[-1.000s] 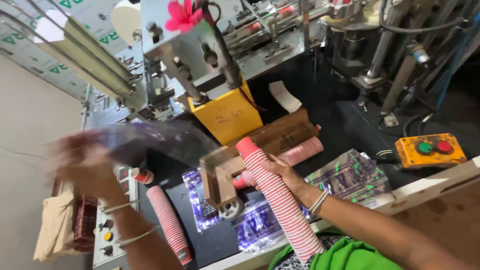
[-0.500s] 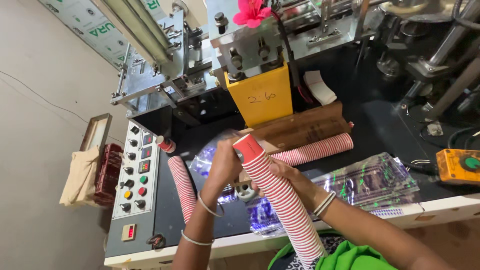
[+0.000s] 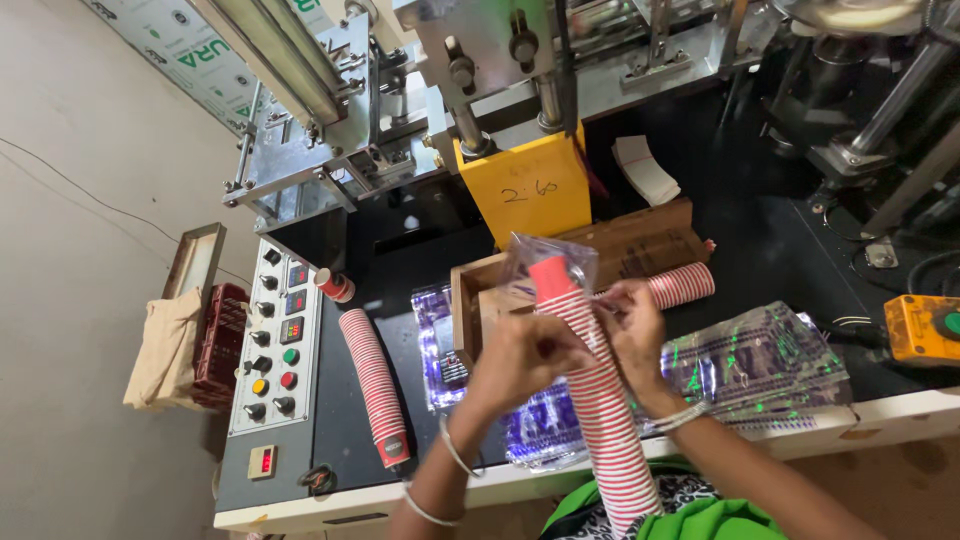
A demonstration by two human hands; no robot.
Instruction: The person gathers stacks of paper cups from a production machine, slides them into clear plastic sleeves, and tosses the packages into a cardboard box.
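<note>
While the tall stack of red-and-white paper cups stands tilted between both hands, rising from near my lap toward the machine, a clear plastic sleeve sits over its top end. Left hand is on the stack's left side, fingers curled and pinching the sleeve's lower edge against the cups. Right hand is on the right side, fingers pinching the sleeve edge too. Behind the hands I see a wooden tray with a second cup stack lying across it. A third cup stack lies flat on the black counter to the left. Printed plastic bags lie just right of the hands. Yellow block sits behind the tray; control panel at far left.
</note>
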